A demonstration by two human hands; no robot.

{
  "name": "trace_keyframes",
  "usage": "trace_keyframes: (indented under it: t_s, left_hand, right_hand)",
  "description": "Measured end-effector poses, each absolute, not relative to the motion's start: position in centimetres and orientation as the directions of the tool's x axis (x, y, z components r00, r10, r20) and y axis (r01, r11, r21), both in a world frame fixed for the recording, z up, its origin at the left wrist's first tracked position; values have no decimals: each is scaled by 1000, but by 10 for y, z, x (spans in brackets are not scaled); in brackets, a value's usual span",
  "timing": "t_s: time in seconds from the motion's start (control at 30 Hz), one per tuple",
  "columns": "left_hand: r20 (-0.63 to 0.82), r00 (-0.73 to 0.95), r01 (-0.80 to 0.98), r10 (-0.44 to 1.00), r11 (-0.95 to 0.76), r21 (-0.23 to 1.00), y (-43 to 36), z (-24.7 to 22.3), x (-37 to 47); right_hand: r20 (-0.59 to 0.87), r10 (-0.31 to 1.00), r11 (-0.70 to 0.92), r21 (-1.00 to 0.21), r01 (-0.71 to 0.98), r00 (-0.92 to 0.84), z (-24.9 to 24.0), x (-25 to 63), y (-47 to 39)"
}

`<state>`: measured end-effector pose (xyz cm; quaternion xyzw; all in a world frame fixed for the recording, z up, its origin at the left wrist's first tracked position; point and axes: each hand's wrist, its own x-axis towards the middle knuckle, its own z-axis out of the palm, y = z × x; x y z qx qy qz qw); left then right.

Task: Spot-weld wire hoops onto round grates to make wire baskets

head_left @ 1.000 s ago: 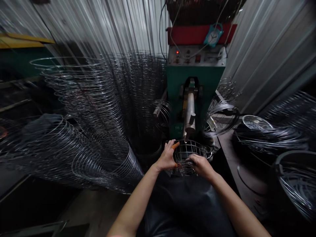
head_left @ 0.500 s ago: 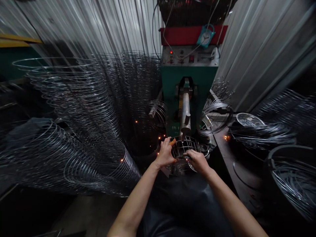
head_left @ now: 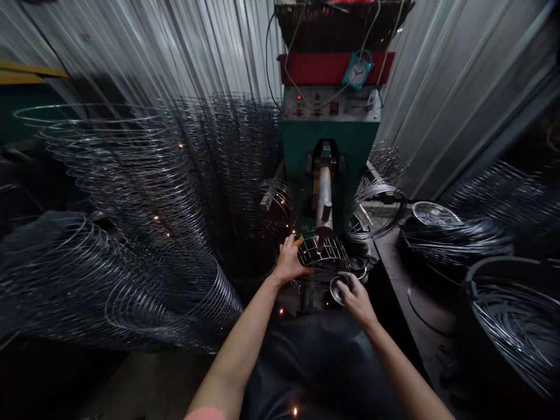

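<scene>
A round wire basket with a metal grid hangs below the welding machine's metal arm. My left hand is closed on the basket's left side, with orange coverings on its thumb and a finger. My right hand is off the basket, over a small round metal dish; its dark-tipped fingers are apart and slightly blurred. The dish's contents are too dark to make out. Sparks fly around the basket and fall toward my dark apron.
Tall stacks of wire rings crowd the left side. The green machine carries a red light and a blue clock. Wire coils lie on the right bench, beside a black tub of wire pieces.
My right hand has let go of the basket's near rim and moved right and down to the small dish. My left hand stays on the basket. Sparks have scattered wider.
</scene>
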<state>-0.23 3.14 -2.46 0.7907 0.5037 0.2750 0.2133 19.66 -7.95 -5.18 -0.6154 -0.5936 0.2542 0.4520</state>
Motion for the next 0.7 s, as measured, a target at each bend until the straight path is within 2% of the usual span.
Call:
trace_keyframes:
  t_s: [0.1, 0.2, 0.27, 0.3, 0.37, 0.47, 0.57, 0.63, 0.7]
  left_hand:
    - [211, 289, 696, 934, -356, 623, 43, -25, 0]
    - [223, 255, 705, 941, -339, 623, 52, -24, 2]
    - [219, 260, 714, 941, -339, 612, 55, -24, 2]
    - [207, 273, 717, 940, -342, 607, 54, -24, 0]
    - [168, 308, 708, 936, -344, 617, 51, -27, -8]
    - [96, 305, 654, 948, -282, 702, 41, -45, -27]
    - [27, 259, 543, 966, -169, 823, 31, -75, -40]
    - [58, 243, 448, 968, -165, 879, 28, -95, -41]
    - [126, 195, 347, 973, -189, 919, 28, -109, -37]
  right_hand:
    - [74, 969, -38, -897, 441, 235, -93, 209, -121]
    - [123, 943, -52, -865, 499, 310, -129, 219, -156]
    - [90, 919, -98, -891, 444, 384, -139, 224, -169]
    - [35, 901, -136, -924, 357, 432, -139, 227, -171]
    - [-128, 851, -193, -978, 77, 509, -132, 235, -168]
    - [-344, 814, -232, -931, -280, 468, -118, 250, -156]
    - [-447, 814, -261, -852, -454, 370, -109, 262, -146]
    - [-484, 814, -253, -793, -554, 321, -106, 265, -144]
    - [-476, 819, -228, -781, -581, 319, -107, 263, -145]
